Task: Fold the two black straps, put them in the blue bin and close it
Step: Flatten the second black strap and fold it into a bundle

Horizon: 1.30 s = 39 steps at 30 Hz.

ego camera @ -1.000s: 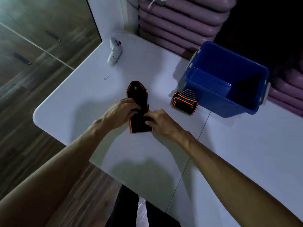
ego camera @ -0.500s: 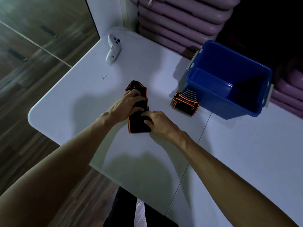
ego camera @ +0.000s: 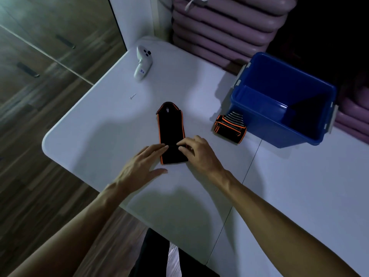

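Note:
A black strap with orange edging [ego camera: 171, 128] lies flat and lengthwise on the white table [ego camera: 289, 186]. My left hand [ego camera: 139, 166] rests flat, fingers spread, its fingertips touching the strap's near left edge. My right hand [ego camera: 197, 152] presses its fingertips on the strap's near right side. A second strap [ego camera: 229, 126], folded into a small bundle, sits against the front of the blue bin [ego camera: 259, 116], which stands open with no lid in view.
A white handheld controller [ego camera: 142, 63] lies at the table's far left corner, and a small screw [ego camera: 132, 95] sits nearer. Stacked mauve cushions [ego camera: 229, 23] rise behind the table. The table's left edge drops to a wooden floor.
My left hand slid back from the middle of the strap to its near left edge and flattened out. My right hand stayed on the near end. More of the strap shows.

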{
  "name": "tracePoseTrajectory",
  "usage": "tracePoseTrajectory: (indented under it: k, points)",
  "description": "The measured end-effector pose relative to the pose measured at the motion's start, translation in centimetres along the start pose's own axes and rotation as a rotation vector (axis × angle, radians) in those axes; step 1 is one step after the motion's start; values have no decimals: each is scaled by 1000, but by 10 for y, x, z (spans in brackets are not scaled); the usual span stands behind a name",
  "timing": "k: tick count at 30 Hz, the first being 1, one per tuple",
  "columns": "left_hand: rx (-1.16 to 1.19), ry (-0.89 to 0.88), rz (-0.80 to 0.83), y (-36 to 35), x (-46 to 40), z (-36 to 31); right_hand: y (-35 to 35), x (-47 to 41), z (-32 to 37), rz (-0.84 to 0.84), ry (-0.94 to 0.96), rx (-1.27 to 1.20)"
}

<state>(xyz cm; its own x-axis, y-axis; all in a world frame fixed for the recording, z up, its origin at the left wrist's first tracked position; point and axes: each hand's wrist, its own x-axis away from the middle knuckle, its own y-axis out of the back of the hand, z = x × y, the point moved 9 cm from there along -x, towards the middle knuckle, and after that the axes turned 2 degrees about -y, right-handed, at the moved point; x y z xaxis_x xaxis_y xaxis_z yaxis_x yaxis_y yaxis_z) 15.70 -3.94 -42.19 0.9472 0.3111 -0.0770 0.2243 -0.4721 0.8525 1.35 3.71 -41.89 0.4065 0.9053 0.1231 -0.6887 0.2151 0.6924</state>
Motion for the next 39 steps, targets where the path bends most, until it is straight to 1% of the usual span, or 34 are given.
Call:
tracePoseTrajectory:
  k: [3, 5, 7, 11, 14, 16, 20, 22, 25, 27, 29, 31, 33, 35, 37, 39]
  points:
    - [-60, 15, -73, 5, -6, 0, -5, 14, -4, 39, 69, 142]
    - [-70, 11, -69, 4, -7, -2, -7, 18, -1, 45, 165, 287]
    - [-67, -3, -51, 4, -6, -4, -9, 18, 2, 37, 206, 322]
    - [-29, 7, 12, 10, -10, -2, -8, 15, 3, 80, 215, 223]
    - [45, 86, 66, 11, -22, 6, 0, 7, -3, 108, 91, 43]
    - [103, 161, 58, 10, -28, 11, 1, 2, -4, 89, 16, -29]
    - [137, 365, -9, 8, -30, 28, -5, -1, -7, -63, -84, -57]
    - [127, 420, -77, 8, -29, 28, -4, -2, -10, -104, -101, -43]
    - [197, 473, -227, 14, -26, 18, 3, -3, -5, -130, -74, -47]
    - [136, 441, -312, 22, -23, 5, 7, -1, 1, -161, -56, 28]
    - [25, 358, -328, 25, -20, -5, 8, 5, 5, -171, -31, 105]
    - [-45, 270, -283, 22, -17, -10, 5, 13, 4, -138, 9, 164]
    - [-93, 185, -234, 19, -12, -9, -2, 20, -1, -62, 54, 245]
    - [-139, 133, -144, 13, -5, -7, -8, 26, -1, -24, 103, 341]
    - [-180, 109, -57, 6, 0, -5, -8, 26, 3, -24, 133, 348]
    - [-142, 118, -42, 8, 0, -4, -8, 24, 6, 16, 159, 282]
